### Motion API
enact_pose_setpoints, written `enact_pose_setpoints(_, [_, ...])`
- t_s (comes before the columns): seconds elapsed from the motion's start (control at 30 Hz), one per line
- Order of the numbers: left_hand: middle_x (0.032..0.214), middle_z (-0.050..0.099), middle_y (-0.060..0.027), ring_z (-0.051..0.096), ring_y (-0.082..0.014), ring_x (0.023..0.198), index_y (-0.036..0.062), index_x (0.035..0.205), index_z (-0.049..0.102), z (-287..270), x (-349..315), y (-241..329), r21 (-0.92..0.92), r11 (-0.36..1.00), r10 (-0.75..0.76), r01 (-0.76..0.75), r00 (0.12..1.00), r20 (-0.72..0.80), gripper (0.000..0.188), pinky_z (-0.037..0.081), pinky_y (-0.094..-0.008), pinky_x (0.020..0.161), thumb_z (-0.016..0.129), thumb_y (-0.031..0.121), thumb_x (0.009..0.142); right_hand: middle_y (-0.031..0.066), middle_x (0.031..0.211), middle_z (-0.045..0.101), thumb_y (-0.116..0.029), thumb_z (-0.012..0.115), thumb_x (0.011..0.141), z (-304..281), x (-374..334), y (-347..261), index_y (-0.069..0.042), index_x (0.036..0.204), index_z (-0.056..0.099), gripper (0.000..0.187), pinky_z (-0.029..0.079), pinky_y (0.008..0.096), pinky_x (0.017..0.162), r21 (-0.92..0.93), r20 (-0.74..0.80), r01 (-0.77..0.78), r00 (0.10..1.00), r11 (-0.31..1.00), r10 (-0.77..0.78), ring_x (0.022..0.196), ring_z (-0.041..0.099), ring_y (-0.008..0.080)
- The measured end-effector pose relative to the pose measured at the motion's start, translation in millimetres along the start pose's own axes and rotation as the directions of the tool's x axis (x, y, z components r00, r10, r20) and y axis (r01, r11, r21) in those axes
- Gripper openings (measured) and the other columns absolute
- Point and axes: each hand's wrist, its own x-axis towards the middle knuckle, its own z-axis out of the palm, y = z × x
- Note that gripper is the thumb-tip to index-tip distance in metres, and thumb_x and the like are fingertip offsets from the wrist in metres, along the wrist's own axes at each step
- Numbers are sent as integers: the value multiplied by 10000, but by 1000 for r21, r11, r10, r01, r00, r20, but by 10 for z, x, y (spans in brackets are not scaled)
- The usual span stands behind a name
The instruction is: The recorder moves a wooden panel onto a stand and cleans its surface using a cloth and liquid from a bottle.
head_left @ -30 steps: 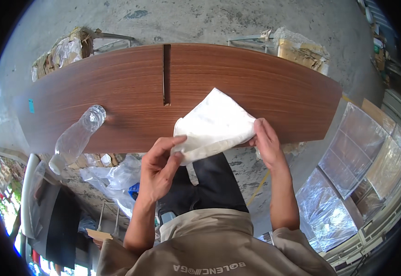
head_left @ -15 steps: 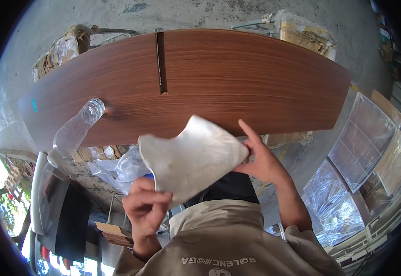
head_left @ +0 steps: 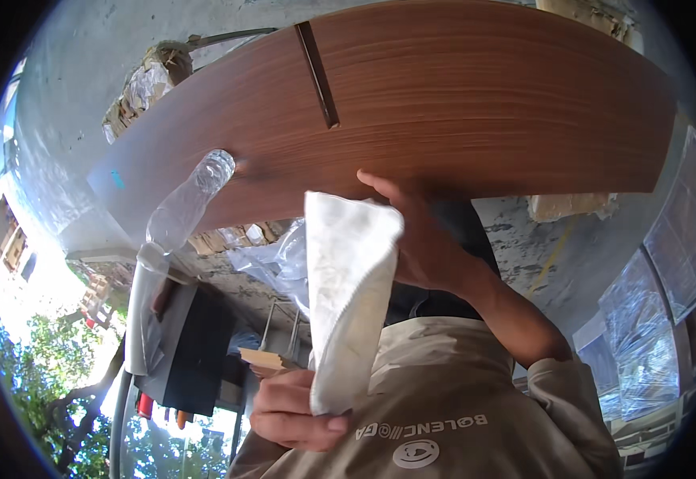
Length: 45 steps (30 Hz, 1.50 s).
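A white cloth [head_left: 346, 263], folded over itself with a stitched edge, hangs between my hands above the near edge of a brown wood-grain panel [head_left: 483, 104]. Its lower end is pinched in my left hand [head_left: 296, 411], close to my body. My right hand [head_left: 436, 247] is at the cloth's upper right edge and grips it there; one finger stretches out over the panel, while the others are partly hidden behind the cloth. A dark narrow slot [head_left: 317, 76] runs into the panel from its far edge.
On the panel's left part stands a clear plastic bottle [head_left: 184, 203]. Crumpled clear film [head_left: 276, 259] lies below the near edge. Cardboard-wrapped supports [head_left: 152, 80] show under the panel. Film-wrapped boards [head_left: 643, 351] stand at the right. A black box-like object [head_left: 196, 343] is at the lower left.
The cloth went from spread wide to folded narrow and more upright. My right hand moved left, toward the left hand; the left hand came lower. The whole view has shifted.
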Motion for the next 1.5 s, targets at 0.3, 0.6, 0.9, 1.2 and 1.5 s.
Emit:
enact_pose_setpoints(0.3, [1186,605,-103,567,-176,1060,-48,1304,617,-110,518,-269,123,825,-410,552,734,-542,374,446,-304,959,535,-10,942,106,1135,738,-155,918,714,-1134,-576,-218,-25,897,699,314,572,371,864,201,122,-96,990,975,72,1022,720,259])
enact_pose_setpoints(0.6, [938,538,-58,553,-152,880,5,1127,727,68,1110,-422,565,717,-555,407,824,112,340,462,-255,618,784,70,798,68,998,695,61,700,766,-1659,-847,-412,-4,1031,639,280,529,263,784,97,-266,-313,907,945,328,907,672,118])
enact_pose_setpoints(0.9, [1007,646,-95,610,-163,782,2,1016,609,-74,1693,-1461,490,807,-492,330,835,248,271,505,-289,773,787,78,826,51,1040,733,-127,766,889,-2267,-516,264,-23,1155,701,293,530,267,836,-162,-205,-616,786,771,584,953,671,105])
enact_pose_setpoints(1.2, [1177,638,-189,633,-400,1091,39,1278,588,604,2033,-1966,780,622,-185,66,981,65,468,536,-433,928,764,114,850,79,988,738,-334,714,968,-2632,-195,920,-9,1151,706,373,520,285,809,-6,-497,-715,609,699,619,894,662,121])
enact_pose_setpoints(1.5, [1300,576,-148,570,-326,1153,80,1393,577,596,1955,-2210,876,450,2,-172,981,191,581,477,-428,963,766,243,868,155,1427,533,-359,780,882,-2144,20,787,-119,1427,576,629,389,457,1117,-703,-464,-374,886,605,9,1328,484,358])
